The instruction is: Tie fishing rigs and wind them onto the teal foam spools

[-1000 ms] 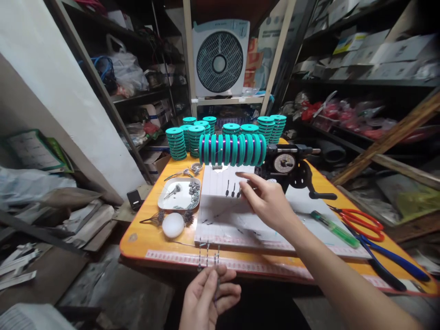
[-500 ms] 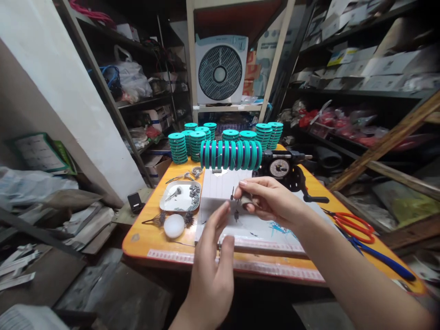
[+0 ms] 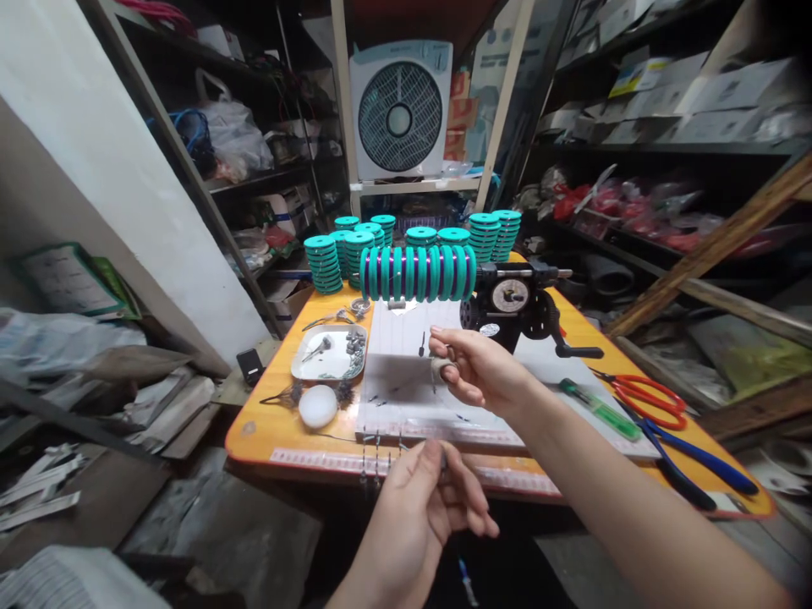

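My right hand (image 3: 479, 365) is raised over the white board (image 3: 397, 338), its fingers curled and thumb against the index finger. A greyish wrap (image 3: 439, 367) shows at its fingers; what the tips pinch is too fine to make out. A small dark slim piece (image 3: 422, 343) appears just left of these fingertips. Lower and nearer, my left hand (image 3: 422, 507) is at the table's front edge, thumb pressed to the index finger, the other fingers loosely curled. What it pinches is mostly hidden. Below it hangs a small blue-and-silver piece (image 3: 467, 582).
A row of teal spools (image 3: 419, 273) with purple line sits on a black hand-crank winder (image 3: 517, 296). Stacked spools (image 3: 323, 266) stand behind. A white tray (image 3: 297, 365) of metal parts and a round white lid (image 3: 318, 408) lie left; red-handled scissors (image 3: 653, 402), blue-handled pliers (image 3: 704, 457) and a green cutter (image 3: 602, 412) lie right.
My left hand has moved down and toward me, away from the right, its fingers going from stretched out to pinched. My right hand stays nearly in place. The view has shifted slightly.
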{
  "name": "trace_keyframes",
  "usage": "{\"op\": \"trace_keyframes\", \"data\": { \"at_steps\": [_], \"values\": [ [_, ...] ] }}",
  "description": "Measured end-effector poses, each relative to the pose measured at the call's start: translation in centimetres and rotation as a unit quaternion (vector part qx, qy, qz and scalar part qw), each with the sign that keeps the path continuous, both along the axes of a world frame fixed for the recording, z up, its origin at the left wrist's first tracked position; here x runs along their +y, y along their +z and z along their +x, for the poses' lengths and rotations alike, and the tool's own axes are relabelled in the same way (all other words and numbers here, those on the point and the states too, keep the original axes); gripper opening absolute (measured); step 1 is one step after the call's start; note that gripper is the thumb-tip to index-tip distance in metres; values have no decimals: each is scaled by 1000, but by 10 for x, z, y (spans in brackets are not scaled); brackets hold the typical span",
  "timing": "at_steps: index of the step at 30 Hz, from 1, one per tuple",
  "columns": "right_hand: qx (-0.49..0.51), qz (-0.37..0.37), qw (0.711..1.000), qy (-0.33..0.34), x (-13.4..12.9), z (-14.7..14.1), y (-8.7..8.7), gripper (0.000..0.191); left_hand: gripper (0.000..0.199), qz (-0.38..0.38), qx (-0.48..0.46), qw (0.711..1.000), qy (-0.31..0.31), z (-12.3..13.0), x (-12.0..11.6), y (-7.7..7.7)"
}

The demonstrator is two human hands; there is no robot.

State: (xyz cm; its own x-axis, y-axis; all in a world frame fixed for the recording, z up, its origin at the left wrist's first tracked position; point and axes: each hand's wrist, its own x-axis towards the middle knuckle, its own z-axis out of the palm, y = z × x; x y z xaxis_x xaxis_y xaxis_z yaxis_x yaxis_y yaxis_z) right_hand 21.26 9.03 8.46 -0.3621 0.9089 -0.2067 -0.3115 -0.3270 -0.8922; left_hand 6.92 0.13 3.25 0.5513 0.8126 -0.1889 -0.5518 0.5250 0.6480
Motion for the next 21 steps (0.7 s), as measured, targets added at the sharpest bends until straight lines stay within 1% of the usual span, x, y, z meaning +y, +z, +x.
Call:
{"op": "trace_keyframes", "data": {
  "at_steps": [4,7,11,16,21],
  "values": [
    [7,-3,1000,11,2,3,-2,31,35,-43,9,998,-33,-9,-14,-17],
    [10,-3,1000,16,2,3,-1,30,37,-60,-7,996,-61,-14,-18,-24],
    [5,0,1000,14,1,3,-1,30,33,-62,-51,994,-77,-18,-23,-28],
    [-4,3,1000,16,2,4,0,30,35,-74,-87,989,-99,-23,-28,-29],
    [-15,18,999,25,2,4,-1,31,37,-75,-99,987,-96,-20,-30,-40]
  ]
}}
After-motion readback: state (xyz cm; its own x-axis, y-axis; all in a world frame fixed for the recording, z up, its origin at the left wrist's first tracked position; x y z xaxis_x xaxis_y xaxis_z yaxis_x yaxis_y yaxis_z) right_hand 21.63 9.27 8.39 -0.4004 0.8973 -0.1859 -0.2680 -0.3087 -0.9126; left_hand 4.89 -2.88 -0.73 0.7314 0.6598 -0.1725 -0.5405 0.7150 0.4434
